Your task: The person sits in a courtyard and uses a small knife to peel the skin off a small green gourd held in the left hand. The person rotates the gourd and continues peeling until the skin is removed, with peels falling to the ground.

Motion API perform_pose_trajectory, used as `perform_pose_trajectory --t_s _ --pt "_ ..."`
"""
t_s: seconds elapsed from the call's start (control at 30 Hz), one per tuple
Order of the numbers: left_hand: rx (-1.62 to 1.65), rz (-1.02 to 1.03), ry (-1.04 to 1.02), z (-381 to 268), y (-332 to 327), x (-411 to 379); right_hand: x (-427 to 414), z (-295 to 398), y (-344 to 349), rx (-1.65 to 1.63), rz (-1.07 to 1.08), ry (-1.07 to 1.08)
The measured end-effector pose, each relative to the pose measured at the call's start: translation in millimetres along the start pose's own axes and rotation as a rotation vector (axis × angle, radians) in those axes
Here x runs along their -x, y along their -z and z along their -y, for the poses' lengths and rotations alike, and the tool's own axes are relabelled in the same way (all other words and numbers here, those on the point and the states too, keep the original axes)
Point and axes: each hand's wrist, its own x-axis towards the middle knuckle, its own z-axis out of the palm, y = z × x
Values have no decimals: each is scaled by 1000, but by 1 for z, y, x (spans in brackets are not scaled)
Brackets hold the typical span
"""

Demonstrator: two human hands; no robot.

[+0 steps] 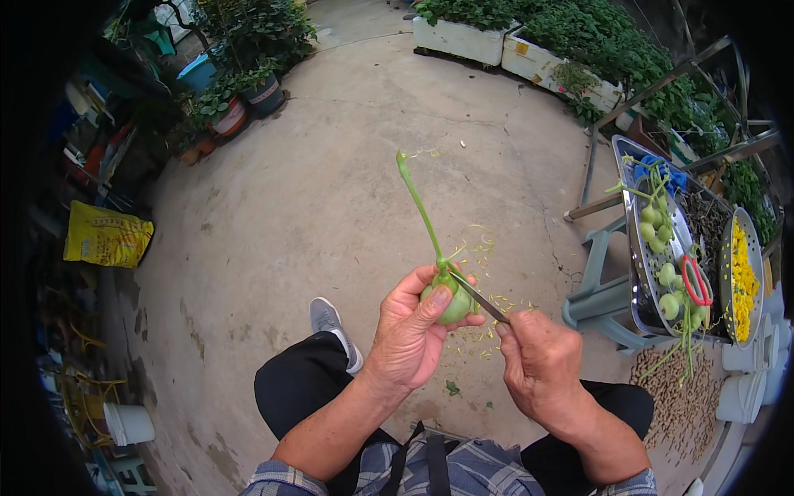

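My left hand [412,325] grips a small, round, pale green gourd [458,304] in front of my lap. A long green vine stem [422,208] rises from the gourd's neck and points away from me, with a thin curled tendril near its tip. In my right hand [543,356] is a knife [484,299]. Its narrow blade slants up to the left and reaches the neck of the gourd, below the stem joint. My fist hides the knife's handle. I cannot tell how deep the blade's tip sits.
At right, a metal tray [629,248] on a grey-green plastic stool [592,297] holds several gourds [667,273], red-handled scissors [696,280] and a colander [758,248] of yellow petals. Peanuts [679,397] cover the floor below. Yellow scraps [487,347] lie on the concrete [347,167].
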Motion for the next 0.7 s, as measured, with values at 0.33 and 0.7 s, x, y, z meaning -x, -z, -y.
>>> perform_pose_trajectory --t_s 0.33,0.7 --pt "-4 -43 -11 1 3 1 3 7 -1 52 25 39" --pt "33 -24 -1 2 1 1 0 -1 -3 14 -7 14"
